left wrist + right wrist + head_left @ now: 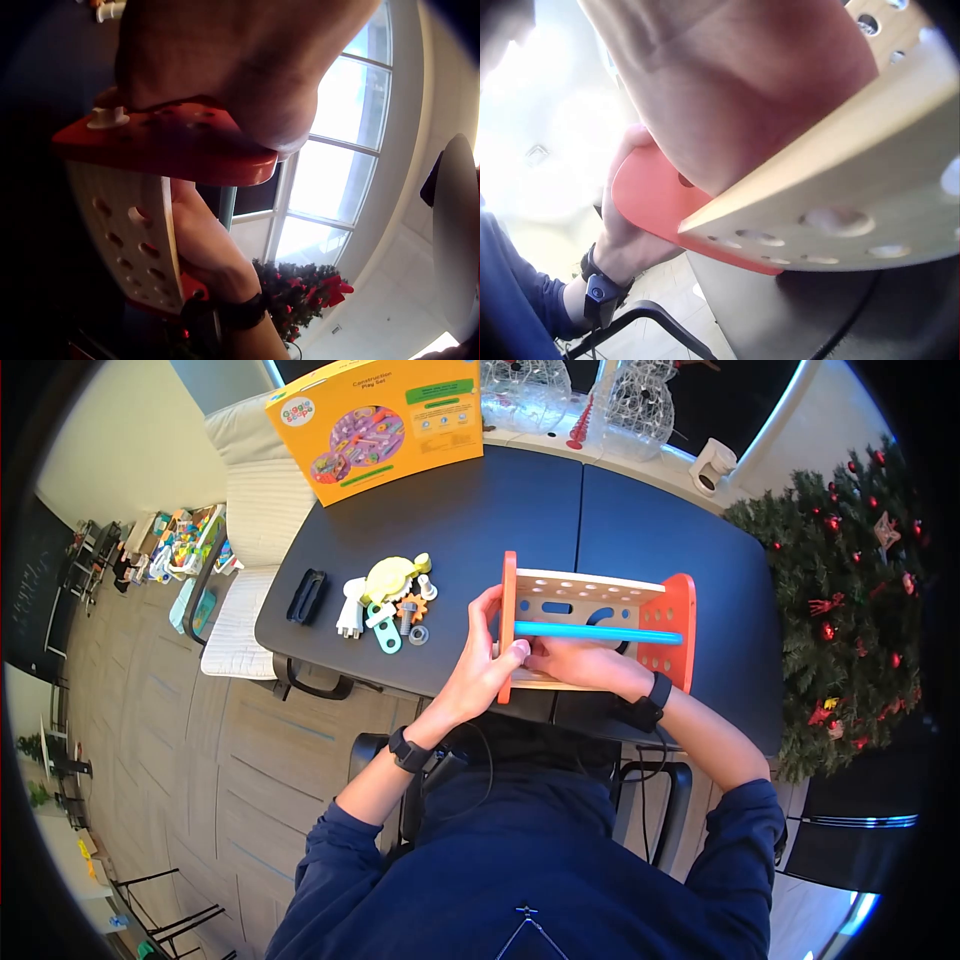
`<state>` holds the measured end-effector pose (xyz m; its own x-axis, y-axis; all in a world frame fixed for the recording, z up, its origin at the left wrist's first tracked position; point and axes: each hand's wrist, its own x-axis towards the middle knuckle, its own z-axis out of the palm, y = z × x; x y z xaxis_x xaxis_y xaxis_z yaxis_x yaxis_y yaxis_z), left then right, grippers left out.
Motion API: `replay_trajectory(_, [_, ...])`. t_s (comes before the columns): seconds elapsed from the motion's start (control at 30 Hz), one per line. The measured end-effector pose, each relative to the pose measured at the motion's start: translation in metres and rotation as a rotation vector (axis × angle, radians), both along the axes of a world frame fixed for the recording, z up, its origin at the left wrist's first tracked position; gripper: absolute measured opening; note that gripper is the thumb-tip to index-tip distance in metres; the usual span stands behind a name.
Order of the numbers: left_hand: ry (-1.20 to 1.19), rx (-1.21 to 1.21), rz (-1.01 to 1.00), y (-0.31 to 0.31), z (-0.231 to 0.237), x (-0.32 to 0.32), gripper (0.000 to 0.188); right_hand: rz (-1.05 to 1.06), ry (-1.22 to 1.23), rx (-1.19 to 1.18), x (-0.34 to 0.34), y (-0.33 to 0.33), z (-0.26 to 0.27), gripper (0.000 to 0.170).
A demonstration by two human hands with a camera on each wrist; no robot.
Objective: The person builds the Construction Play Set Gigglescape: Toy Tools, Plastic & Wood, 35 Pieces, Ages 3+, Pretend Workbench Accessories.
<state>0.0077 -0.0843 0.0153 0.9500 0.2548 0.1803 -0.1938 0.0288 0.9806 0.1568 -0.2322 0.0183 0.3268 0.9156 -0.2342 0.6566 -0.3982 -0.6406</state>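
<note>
A toy toolbox (590,586) with red end panels, pale wooden sides full of holes and a blue rod stands on the table in front of me. My left hand (478,665) grips its left red panel (508,600), thumb over the near edge and fingers along the outer face. In the left wrist view, a white peg-like piece (109,118) sits on that panel close to a fingertip. My right hand (590,665) reaches inside the toolbox under the blue rod (600,632), toward the left panel. Its fingertips are mostly hidden, so I cannot tell what they hold.
Left of the toolbox lie toy pieces: a yellow-green piece (390,578), a white piece (352,608), a teal strip (384,632), a grey bolt (408,617) and an orange gear (412,603). Beyond them are a black tray (307,597) and a yellow box (380,430).
</note>
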Motion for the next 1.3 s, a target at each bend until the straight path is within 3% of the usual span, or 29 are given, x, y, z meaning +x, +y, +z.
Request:
replay_trajectory(0.3, [0.013, 0.022, 0.004, 0.002, 0.001, 0.002, 0.083, 0.058, -0.005, 0.165, 0.011, -0.004, -0.022, 0.025])
replay_trajectory(0.5, [0.021, 0.011, 0.005, 0.002, 0.002, 0.001, 0.083, -0.022, -0.083, 0.129, 0.008, 0.000, -0.024, 0.024])
replay_trajectory(0.6, [0.018, 0.009, 0.003, 0.002, 0.002, 0.002, 0.083, -0.008, -0.038, 0.222, 0.006, -0.001, -0.017, 0.023])
replay_trajectory(0.8, [0.018, 0.004, -0.003, 0.002, 0.002, 0.002, 0.084, 0.011, 0.213, -0.039, 0.020, 0.000, -0.016, 0.027])
replay_trajectory(0.9, [0.015, 0.038, -0.001, 0.002, -0.001, 0.003, 0.085, 0.082, 0.238, 0.081, 0.021, 0.000, -0.034, 0.028])
replay_trajectory(1.2, [0.010, 0.023, -0.003, 0.002, 0.000, 0.001, 0.085, 0.003, 0.132, 0.073, 0.017, 0.003, -0.040, 0.026])
replay_trajectory(1.3, [0.011, 0.031, -0.002, 0.003, 0.000, 0.002, 0.085, 0.007, 0.040, 0.195, 0.021, 0.005, -0.062, 0.025])
